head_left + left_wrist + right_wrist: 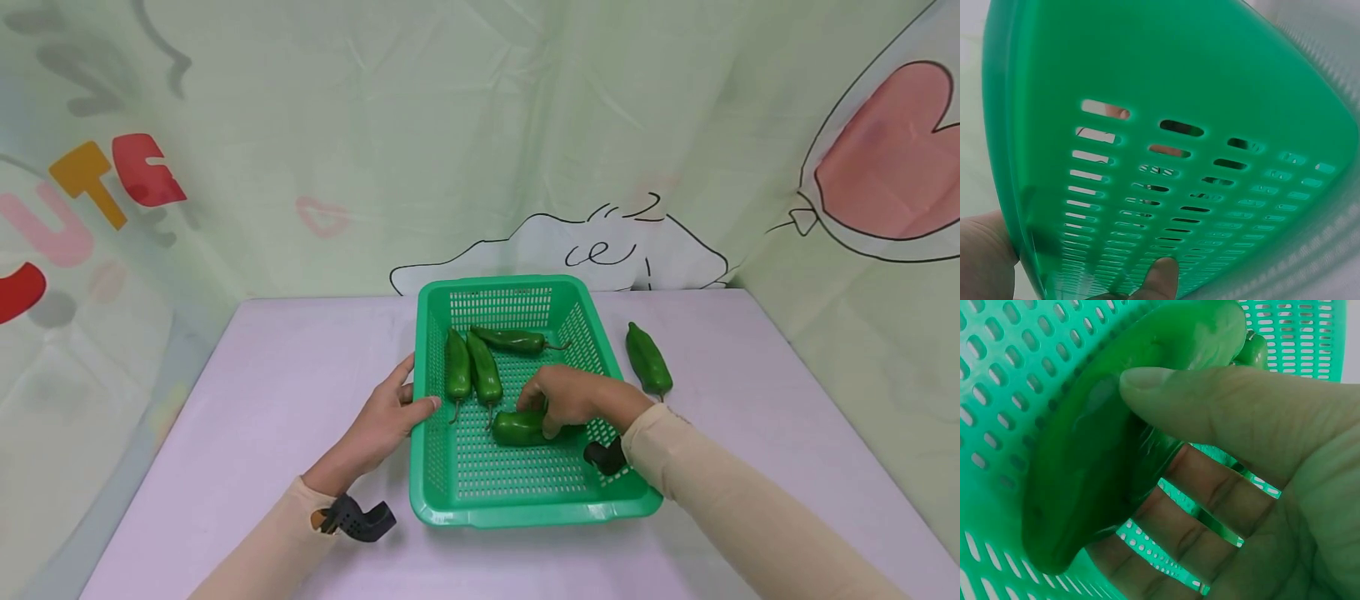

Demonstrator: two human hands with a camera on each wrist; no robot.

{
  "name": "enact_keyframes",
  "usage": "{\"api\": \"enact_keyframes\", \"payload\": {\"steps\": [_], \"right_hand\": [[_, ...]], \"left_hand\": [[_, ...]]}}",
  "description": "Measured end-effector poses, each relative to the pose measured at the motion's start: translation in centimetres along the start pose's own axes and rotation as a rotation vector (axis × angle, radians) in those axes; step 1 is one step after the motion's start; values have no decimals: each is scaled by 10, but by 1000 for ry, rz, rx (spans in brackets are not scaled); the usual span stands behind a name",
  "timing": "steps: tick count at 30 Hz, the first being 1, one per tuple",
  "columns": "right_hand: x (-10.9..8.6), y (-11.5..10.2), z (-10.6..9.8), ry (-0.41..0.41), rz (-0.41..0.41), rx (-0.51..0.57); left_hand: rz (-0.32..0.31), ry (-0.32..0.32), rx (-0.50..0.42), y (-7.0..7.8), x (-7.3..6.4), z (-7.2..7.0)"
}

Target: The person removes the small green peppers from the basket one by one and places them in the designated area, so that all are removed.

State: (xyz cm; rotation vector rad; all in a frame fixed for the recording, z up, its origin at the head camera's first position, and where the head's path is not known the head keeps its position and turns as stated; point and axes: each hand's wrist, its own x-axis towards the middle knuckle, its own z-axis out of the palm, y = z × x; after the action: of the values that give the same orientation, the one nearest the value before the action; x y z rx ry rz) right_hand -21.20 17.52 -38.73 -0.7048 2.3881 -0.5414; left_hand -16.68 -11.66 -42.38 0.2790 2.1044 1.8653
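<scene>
A green plastic basket with slotted walls sits on the table. My left hand grips its left rim, thumb on top and fingers down the outside wall, as the left wrist view also shows. Inside the basket, my right hand pinches a green pepper between thumb and fingers; the pepper lies crosswise close over the basket floor, its right part hidden by the hand. Two more peppers, a left one and a slanted one, lie side by side. Another pepper lies across the back.
One green pepper lies on the table right of the basket. The table has a pale lilac cover. A printed curtain hangs along the back and sides. Each wrist carries a black camera mount.
</scene>
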Motion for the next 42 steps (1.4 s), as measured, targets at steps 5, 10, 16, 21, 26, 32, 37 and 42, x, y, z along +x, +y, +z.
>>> {"api": "enact_keyframes", "payload": {"steps": [5, 10, 16, 21, 26, 32, 37, 42], "right_hand": [[0, -1, 1, 2, 7, -12], [1, -1, 0, 5, 5, -18], [0, -2, 1, -3, 4, -17], [-1, -3, 0, -12, 13, 0], [-2, -3, -2, -12, -8, 26], [-4, 2, -5, -3, -27, 44], [-7, 4, -7, 9, -35, 75], [-11, 4, -10, 25, -44, 115]], "left_hand": [[7, -4, -2, 0, 0, 0], [8, -4, -1, 1, -1, 1], [7, 1, 1, 1, -2, 1], [3, 4, 4, 1, -1, 1], [5, 5, 7, 0, -1, 1], [20, -4, 8, -1, -1, 0], [22, -6, 7, -1, -1, 0], [14, 3, 22, -1, 0, -1]]}}
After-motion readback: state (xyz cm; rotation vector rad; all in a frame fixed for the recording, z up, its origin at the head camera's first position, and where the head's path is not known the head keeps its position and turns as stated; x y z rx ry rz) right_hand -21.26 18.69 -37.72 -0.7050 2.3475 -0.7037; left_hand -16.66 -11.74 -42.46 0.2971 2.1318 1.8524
